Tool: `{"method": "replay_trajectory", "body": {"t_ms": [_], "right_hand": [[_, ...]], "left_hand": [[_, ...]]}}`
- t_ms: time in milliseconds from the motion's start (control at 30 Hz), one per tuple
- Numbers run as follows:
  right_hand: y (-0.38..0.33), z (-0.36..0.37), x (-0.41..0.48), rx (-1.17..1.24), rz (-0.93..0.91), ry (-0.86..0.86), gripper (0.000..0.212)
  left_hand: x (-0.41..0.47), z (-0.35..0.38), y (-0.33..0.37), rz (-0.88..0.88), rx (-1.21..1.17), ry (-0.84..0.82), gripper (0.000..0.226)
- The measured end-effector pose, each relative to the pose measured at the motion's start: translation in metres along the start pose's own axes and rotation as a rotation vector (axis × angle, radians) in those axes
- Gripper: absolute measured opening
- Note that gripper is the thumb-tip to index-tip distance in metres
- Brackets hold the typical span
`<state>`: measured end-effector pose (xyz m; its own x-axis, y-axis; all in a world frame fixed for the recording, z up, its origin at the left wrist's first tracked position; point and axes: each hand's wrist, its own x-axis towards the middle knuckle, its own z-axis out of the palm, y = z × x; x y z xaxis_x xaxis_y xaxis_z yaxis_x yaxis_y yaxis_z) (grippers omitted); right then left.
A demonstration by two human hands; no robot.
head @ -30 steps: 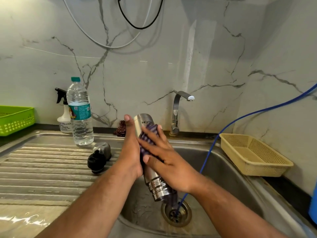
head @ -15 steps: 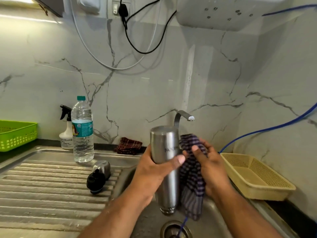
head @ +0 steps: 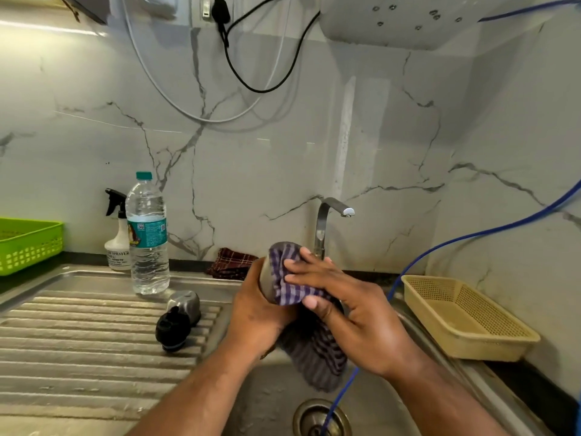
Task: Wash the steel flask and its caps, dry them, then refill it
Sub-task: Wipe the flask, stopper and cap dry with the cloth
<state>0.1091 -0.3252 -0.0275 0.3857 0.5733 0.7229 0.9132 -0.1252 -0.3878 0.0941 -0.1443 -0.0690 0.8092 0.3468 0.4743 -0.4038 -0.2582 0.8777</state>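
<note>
Over the sink basin, my left hand (head: 257,313) grips the steel flask (head: 266,280), of which only a narrow strip shows. A purple checked cloth (head: 290,278) is draped over the flask's top and side and hangs down below. My right hand (head: 342,306) presses that cloth against the flask, fingers spread over it and thumb underneath. On the ribbed drainboard to the left lie the steel cap (head: 185,305) and the black inner cap (head: 171,332), touching each other.
A plastic water bottle (head: 147,237) and a white spray bottle (head: 118,247) stand at the drainboard's back. A green basket (head: 28,247) is far left, a beige basket (head: 465,316) right. The tap (head: 327,225), a red checked cloth (head: 232,262), the drain (head: 320,420) and a blue hose (head: 440,247) surround the basin.
My right hand has brought the cloth from the flask's right side up over its top, so the cloth now covers most of the flask. The left hand keeps its grip.
</note>
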Motion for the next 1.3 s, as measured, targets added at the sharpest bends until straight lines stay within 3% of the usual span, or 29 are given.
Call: {"method": "replay_trajectory", "body": {"t_ms": [67, 233, 400, 533, 633, 733, 867, 1033, 1133, 1233, 1300], "right_hand": [[0.005, -0.002, -0.002, 0.011, 0.011, 0.018, 0.034], [0.014, -0.003, -0.001, 0.11, 0.148, 0.245, 0.034], [0.017, -0.003, -0.001, 0.095, 0.074, 0.126, 0.035], [0.02, -0.005, -0.002, 0.272, 0.167, 0.135, 0.037], [0.015, 0.007, -0.004, 0.349, 0.211, 0.056, 0.042], [0.013, 0.025, -0.005, 0.253, 0.13, -0.021, 0.043], [0.015, 0.033, -0.004, 0.107, 0.005, -0.135, 0.038], [0.017, 0.03, -0.008, 0.082, 0.027, -0.182, 0.034], [0.014, 0.03, -0.009, 0.002, 0.026, -0.164, 0.058], [0.01, 0.032, -0.008, -0.035, 0.237, -0.199, 0.104], [0.011, 0.034, -0.007, -0.08, 0.338, -0.186, 0.118]], "left_hand": [[0.002, -0.007, 0.001, 0.003, -0.001, -0.015, 0.076], [-0.003, -0.002, 0.009, 0.118, 0.228, -0.119, 0.074], [-0.007, 0.0, 0.008, 0.116, 0.224, -0.111, 0.068], [-0.007, 0.004, 0.015, -0.056, -0.123, -0.126, 0.064], [-0.008, 0.009, 0.029, -0.226, -0.491, -0.104, 0.085], [-0.006, 0.004, 0.036, -0.327, -0.762, -0.066, 0.065], [0.001, -0.014, 0.039, -0.46, -0.831, 0.029, 0.12], [0.004, -0.026, 0.045, -0.557, -0.987, 0.145, 0.073], [0.0, -0.023, 0.053, -0.49, -1.019, 0.147, 0.064], [-0.003, -0.016, 0.055, -0.424, -0.982, 0.115, 0.058], [-0.006, -0.009, 0.055, -0.387, -0.949, 0.097, 0.061]]}}
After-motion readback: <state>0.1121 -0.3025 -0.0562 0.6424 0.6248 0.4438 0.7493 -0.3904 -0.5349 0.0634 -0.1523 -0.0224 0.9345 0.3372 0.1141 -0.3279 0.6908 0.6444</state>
